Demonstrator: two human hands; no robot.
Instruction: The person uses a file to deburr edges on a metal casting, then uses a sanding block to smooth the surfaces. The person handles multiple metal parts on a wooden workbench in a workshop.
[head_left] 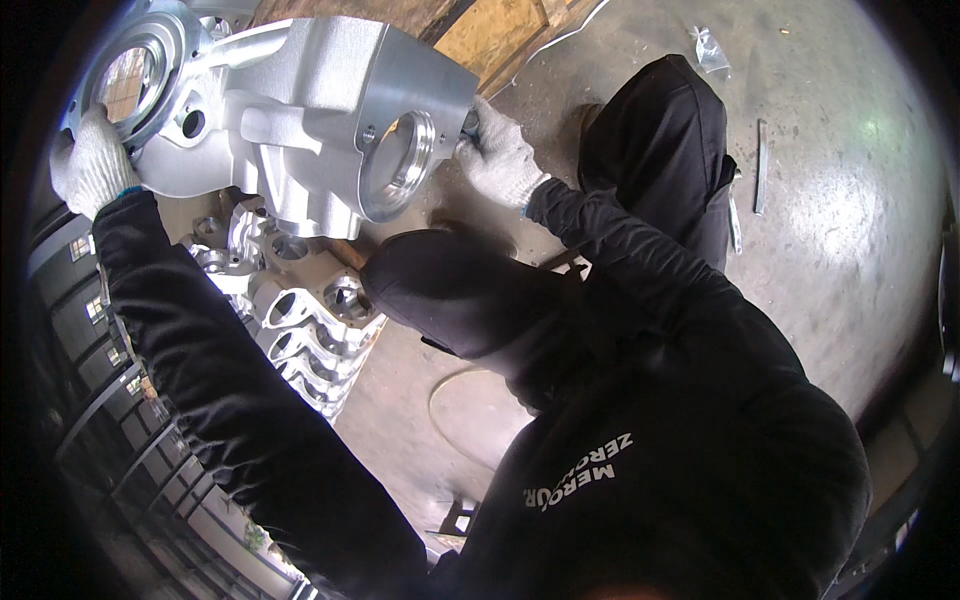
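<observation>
A large silver metal casting (315, 90) spans the upper left, with a wide ring at its left end and a round machined bore near its right end. My left hand (95, 165), in a white knit glove, grips the lower rim of the ring. By the casting's right end is my right hand (500, 158), gloved alike, its fingers curled closed. A small bit of dark metal shows at those fingertips, against the casting's edge; I cannot make out what it is.
Several similar castings (310, 315) lie stacked below the large one. Wooden boards (510, 40) are at the top. On the concrete floor (830, 200) to the right are a clear plastic bag (710, 52) and a thin metal bar (760, 168). My bent knees are close by.
</observation>
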